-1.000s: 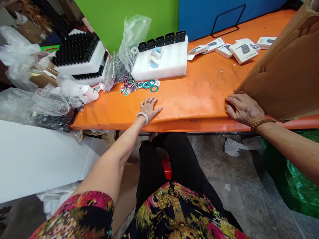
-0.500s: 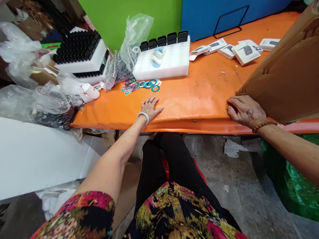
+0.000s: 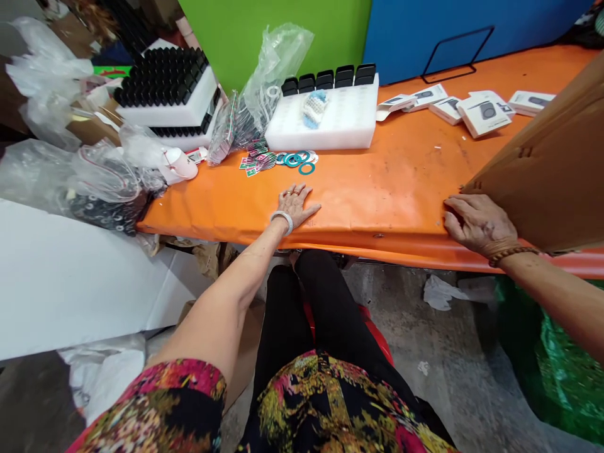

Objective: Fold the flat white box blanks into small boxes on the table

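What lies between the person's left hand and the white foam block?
In the head view, teal rings lie on the orange table cover between the left hand and the white foam block.

An orange table [image 3: 382,195] crosses the frame. On it are 1 white foam block [image 3: 346,123] at upper centre, small cards [image 3: 258,162] and teal rings [image 3: 292,162] below that, white boxes [image 3: 485,117] and 1 black wire stand [image 3: 465,35] at upper right, and 1 cardboard box [image 3: 552,170] far right.

Brown cardboard [image 3: 552,170] cut off at right edge, green plastic [image 3: 559,358] likewise cropped
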